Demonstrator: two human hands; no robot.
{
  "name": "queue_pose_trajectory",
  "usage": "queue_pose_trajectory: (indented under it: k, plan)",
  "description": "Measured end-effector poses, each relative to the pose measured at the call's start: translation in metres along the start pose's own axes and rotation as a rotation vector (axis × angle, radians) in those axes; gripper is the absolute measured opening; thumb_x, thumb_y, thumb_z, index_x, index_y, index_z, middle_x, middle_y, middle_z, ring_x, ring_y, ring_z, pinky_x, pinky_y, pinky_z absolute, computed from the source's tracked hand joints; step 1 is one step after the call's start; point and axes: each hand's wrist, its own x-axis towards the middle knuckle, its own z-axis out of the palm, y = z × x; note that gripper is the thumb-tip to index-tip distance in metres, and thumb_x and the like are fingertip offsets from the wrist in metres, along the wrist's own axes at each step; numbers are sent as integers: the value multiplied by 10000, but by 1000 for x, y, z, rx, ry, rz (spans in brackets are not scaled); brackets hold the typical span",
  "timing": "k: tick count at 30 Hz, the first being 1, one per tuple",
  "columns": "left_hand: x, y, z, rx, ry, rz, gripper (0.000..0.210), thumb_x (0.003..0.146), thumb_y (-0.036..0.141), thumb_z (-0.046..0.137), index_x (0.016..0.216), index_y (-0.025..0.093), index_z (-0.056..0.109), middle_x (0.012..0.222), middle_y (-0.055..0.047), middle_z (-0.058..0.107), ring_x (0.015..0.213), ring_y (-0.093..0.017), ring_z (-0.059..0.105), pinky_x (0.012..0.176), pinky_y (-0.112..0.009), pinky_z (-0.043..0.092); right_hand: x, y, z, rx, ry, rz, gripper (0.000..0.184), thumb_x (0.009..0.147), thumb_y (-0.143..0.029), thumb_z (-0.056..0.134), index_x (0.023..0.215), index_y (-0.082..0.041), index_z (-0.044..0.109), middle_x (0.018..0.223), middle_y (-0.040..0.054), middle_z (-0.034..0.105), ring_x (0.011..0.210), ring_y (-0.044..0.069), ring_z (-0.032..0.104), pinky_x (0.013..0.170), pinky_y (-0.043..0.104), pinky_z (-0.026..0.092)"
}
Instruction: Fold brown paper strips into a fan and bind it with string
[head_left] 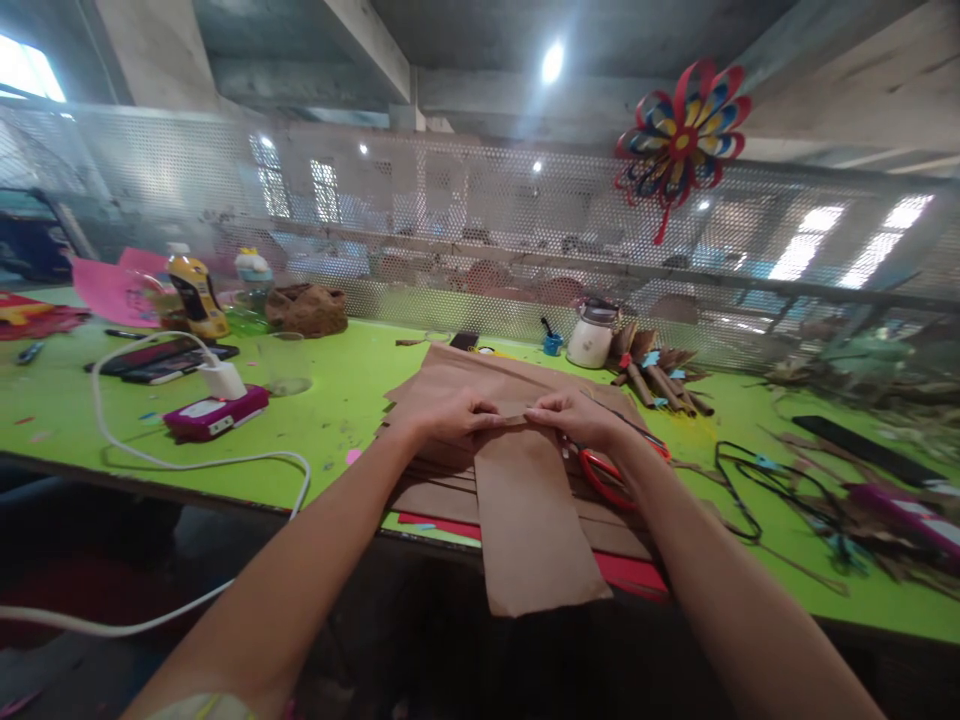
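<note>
- Left hand (454, 415) and right hand (577, 415) pinch the far end of the brown paper strip (529, 520), equally near.
- Its long axis runs from the fingertips toward the body, past the edge of the bench (330, 400).
- Smooth, matte, roughly rectangular; layered brown sheets (495, 372) lie beneath.

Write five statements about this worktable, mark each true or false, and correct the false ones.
1. The left hand and right hand pinch the far end of a brown paper strip. True.
2. A white charger sits on a black power strip. False: the white charger sits on a purple power strip.
3. A white jar stands left of some brown rolled tubes. True.
4. The flower-shaped ornament hangs at far left. False: the flower-shaped ornament hangs at upper right.
5. The tabletop is lime green. True.
</note>
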Motion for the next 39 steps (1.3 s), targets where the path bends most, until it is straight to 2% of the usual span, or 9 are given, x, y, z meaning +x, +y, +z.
queue_pose_trajectory:
  k: [5, 10, 15, 19, 22, 27, 29, 34, 39]
  plan:
    - [-1, -5, 2, -270, -86, -135, 363, 860, 468, 468, 772, 148, 615, 630, -11, 576, 510, -100, 484, 525, -233, 354, 0, 4, -2, 2, 22, -20, 419, 796, -555, 537, 637, -168, 535, 443, -59, 443, 373, 71, 408, 391, 202, 327]
    - [-4, 8, 2, -334, -41, -137, 370, 848, 437, 507, 612, 155, 551, 463, 21, 479, 439, -95, 447, 477, -226, 330, 2, 7, -2, -41, 26, -26, 429, 814, -554, 505, 689, -151, 585, 471, -41, 493, 400, 86, 452, 417, 210, 374]
    - [-5, 11, 1, -236, -39, -129, 394, 853, 444, 498, 590, 153, 536, 433, 28, 474, 419, -86, 428, 477, -223, 313, 3, 3, 1, -183, 43, -65, 375, 792, -485, 570, 793, -132, 695, 600, -2, 605, 524, 104, 509, 491, 209, 385]
    - [-6, 10, 2, -85, -2, -113, 376, 851, 458, 497, 682, 139, 602, 459, 28, 507, 449, -89, 436, 482, -218, 300, 3, -4, 6, -407, 94, -151, 350, 812, -425, 563, 863, -129, 741, 717, 30, 687, 636, 133, 552, 548, 210, 380]
    - [-6, 11, 3, -2, 25, -89, 360, 859, 442, 485, 758, 139, 652, 519, 22, 558, 502, -92, 467, 505, -209, 307, 4, -6, 11, -447, 89, -213, 318, 837, -376, 544, 946, -150, 740, 804, 41, 715, 695, 147, 577, 600, 216, 392]
    - [-4, 10, 1, 77, 70, -43, 291, 841, 388, 520, 872, 160, 699, 737, -2, 669, 633, -103, 515, 553, -192, 330, 6, -8, 15, -454, 71, -244, 341, 859, -379, 514, 820, -117, 729, 664, 27, 655, 606, 117, 509, 557, 205, 348]
    - [-3, 6, 0, 35, 42, -35, 274, 837, 374, 530, 882, 162, 698, 728, -4, 662, 609, -96, 512, 547, -190, 336, 6, -9, 14, -463, 56, -246, 359, 863, -396, 504, 787, -116, 716, 623, 11, 611, 580, 105, 466, 541, 203, 325]
    - [-4, -1, -2, -179, -131, -107, 310, 870, 388, 483, 954, 153, 668, 654, 6, 603, 472, -75, 503, 518, -205, 362, 5, -8, 10, -468, 33, -240, 375, 862, -411, 488, 806, -115, 711, 610, 4, 575, 574, 105, 436, 538, 207, 323]
    - [-2, -14, -1, -291, -165, -143, 366, 846, 454, 517, 956, 133, 653, 678, -14, 587, 522, -96, 528, 504, -215, 390, 7, -2, 9, -439, 23, -235, 375, 851, -411, 500, 830, -106, 717, 683, 32, 628, 629, 126, 492, 571, 213, 362]
